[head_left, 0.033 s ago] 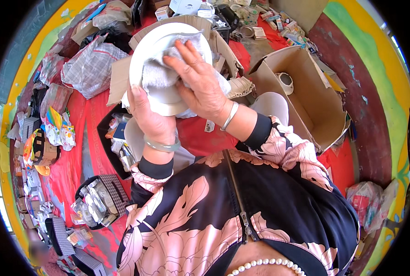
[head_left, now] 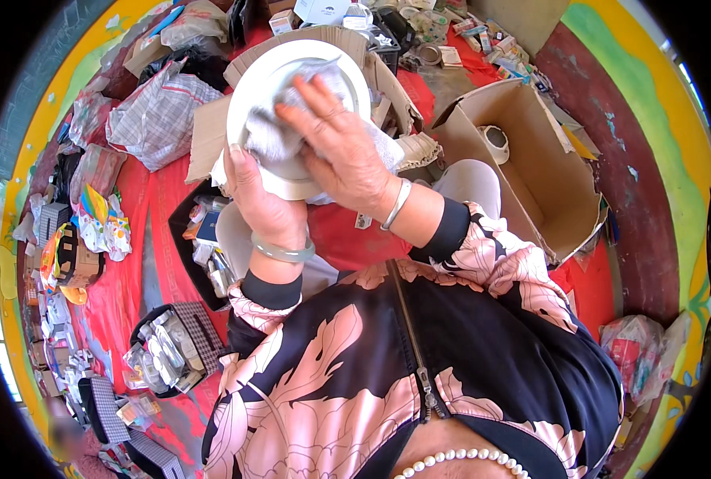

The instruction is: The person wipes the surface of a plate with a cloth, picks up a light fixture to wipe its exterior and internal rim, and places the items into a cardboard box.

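Note:
My left hand (head_left: 261,198) grips the lower left rim of a round white plate (head_left: 242,88), thumb up along its edge; its other fingers are hidden behind. The plate is raised and tilted before me. A light grey cloth (head_left: 269,137) lies bunched on its inner face. Over the cloth, my right hand (head_left: 341,152) presses with fingers stretched and slightly apart, and a loose end of cloth hangs out beside that wrist.
Behind the plate stands an opened cardboard box (head_left: 391,84). A larger carton (head_left: 559,188) with a white round item inside is to the right. Boxes of packaged goods (head_left: 168,351), a checked bag (head_left: 160,116) and red sheeting (head_left: 120,311) spread over the left floor.
My right hand has slid a little to the left across the plate, bunching the cloth with it. The plate and my left hand have shifted very slightly right.

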`<state>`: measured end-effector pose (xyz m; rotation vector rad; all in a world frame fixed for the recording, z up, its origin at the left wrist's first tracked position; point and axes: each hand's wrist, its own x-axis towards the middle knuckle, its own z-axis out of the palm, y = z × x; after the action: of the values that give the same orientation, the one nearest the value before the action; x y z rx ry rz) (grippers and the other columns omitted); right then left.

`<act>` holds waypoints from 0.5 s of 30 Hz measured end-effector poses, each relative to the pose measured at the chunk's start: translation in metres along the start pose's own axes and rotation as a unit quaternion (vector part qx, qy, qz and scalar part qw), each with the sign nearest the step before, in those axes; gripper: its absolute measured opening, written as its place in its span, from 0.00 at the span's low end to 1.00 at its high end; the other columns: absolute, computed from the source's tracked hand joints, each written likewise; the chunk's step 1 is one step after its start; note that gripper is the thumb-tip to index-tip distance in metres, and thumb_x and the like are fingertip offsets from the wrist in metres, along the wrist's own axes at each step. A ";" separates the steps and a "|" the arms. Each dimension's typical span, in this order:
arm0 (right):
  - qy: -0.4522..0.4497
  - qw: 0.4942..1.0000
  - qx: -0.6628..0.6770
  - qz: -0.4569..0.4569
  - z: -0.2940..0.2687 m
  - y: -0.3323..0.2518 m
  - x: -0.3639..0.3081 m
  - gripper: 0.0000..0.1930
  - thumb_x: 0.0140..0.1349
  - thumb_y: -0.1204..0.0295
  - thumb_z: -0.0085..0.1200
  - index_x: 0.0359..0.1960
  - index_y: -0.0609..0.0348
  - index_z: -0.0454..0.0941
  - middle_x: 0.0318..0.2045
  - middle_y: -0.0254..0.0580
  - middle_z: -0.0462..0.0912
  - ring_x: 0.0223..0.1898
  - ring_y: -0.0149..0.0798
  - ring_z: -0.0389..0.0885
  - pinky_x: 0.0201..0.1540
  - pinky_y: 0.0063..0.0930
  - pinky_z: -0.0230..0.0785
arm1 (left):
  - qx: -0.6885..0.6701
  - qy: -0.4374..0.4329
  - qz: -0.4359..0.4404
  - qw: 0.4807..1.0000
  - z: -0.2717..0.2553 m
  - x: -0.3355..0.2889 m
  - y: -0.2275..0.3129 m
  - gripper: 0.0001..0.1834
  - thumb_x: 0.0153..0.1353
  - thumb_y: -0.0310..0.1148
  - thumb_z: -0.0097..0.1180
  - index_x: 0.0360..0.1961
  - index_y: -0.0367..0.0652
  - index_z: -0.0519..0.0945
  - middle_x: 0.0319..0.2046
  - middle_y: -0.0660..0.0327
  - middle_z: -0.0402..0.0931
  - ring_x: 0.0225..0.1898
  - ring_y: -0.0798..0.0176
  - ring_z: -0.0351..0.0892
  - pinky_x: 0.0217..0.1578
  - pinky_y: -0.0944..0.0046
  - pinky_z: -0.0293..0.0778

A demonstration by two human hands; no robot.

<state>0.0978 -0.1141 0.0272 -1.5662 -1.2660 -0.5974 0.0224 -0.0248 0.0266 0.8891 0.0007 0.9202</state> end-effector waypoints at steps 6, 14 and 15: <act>-0.203 0.970 0.113 -0.079 -0.018 -0.013 -0.011 0.24 0.51 0.84 0.48 0.53 0.59 0.72 0.59 0.51 0.68 0.60 0.51 0.66 0.50 0.40 0.63 | -0.051 -0.002 -0.077 0.996 -0.007 0.000 0.012 0.30 0.66 0.51 0.39 0.59 0.38 0.64 0.55 0.53 0.67 0.56 0.54 0.68 0.57 0.55 0.63; -0.134 0.988 -0.073 0.002 -0.073 0.031 -0.022 0.22 0.44 0.84 0.48 0.44 0.57 0.78 0.47 0.49 0.77 0.49 0.49 0.75 0.48 0.39 0.69 | -0.042 0.061 -0.038 0.997 -0.016 0.013 0.019 0.31 0.67 0.50 0.38 0.61 0.35 0.61 0.59 0.53 0.63 0.59 0.53 0.64 0.57 0.55 0.62; -0.085 0.993 -0.075 0.027 -0.071 0.028 -0.019 0.22 0.45 0.83 0.50 0.45 0.57 0.77 0.48 0.49 0.76 0.49 0.49 0.75 0.46 0.39 0.69 | -0.050 0.066 -0.042 0.996 -0.016 0.015 0.019 0.31 0.67 0.50 0.38 0.61 0.35 0.61 0.59 0.53 0.63 0.59 0.53 0.64 0.57 0.55 0.62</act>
<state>0.1312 -0.1852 0.0282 -1.8018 -1.3260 -0.5439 0.0126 0.0018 0.0340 0.7297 0.1042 0.8919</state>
